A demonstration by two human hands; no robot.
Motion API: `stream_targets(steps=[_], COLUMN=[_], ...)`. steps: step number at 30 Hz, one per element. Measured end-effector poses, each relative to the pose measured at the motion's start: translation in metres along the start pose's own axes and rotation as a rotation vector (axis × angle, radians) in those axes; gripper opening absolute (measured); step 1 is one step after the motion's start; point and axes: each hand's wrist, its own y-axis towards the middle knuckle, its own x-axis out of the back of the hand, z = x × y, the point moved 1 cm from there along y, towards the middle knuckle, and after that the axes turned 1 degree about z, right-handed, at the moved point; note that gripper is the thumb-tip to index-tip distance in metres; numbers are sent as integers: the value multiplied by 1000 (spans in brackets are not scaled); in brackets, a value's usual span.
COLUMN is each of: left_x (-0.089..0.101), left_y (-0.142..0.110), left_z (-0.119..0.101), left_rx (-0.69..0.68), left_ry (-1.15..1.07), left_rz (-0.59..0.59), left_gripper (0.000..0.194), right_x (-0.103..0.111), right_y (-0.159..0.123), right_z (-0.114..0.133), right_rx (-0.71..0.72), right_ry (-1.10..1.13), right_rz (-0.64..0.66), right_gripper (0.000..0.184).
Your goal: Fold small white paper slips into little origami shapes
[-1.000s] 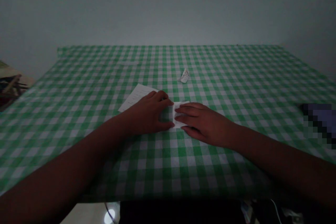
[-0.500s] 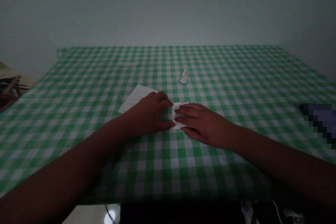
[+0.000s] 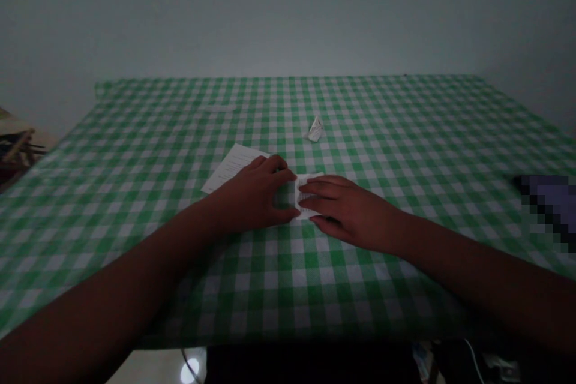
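A small piece of white printed paper (image 3: 306,180) lies on the checked tablecloth between my hands, partly covered. My right hand (image 3: 348,210) rests flat on it, its fingers stretched out and slightly apart across the print. At the paper's left edge, the thumb and forefinger of my left hand (image 3: 258,195) touch its two corners. That hand is open, with a wide gap between thumb and forefinger. A larger white printed sheet (image 3: 227,169) lies behind my left wrist, partly hidden by the hand.
A small crumpled or folded paper piece (image 3: 315,129) stands further back on the green-and-white tablecloth (image 3: 382,132). A thin pale strip (image 3: 219,108) lies at the back left. At the right edge is a dark, pixelated object (image 3: 551,204). A wall (image 3: 288,12) rises behind the table.
Both hands keep nearly the same position on the small paper. Only a very slight shift of the whole view shows.
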Motion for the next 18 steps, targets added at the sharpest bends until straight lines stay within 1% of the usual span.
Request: stream_targets(steps=[10,18], left_x=[1,1], left_y=[0,2], left_z=[-1,-2], left_rx=[9,34], left_ry=[-26,-29], left_rz=[-2,-3], left_gripper=[57,64], right_x=[-1,-2], right_y=[0,-1], right_z=[-1,-1], right_rx=[0,0], right_ry=[29,14], right_rz=[-13,-13], right_gripper=[29,30])
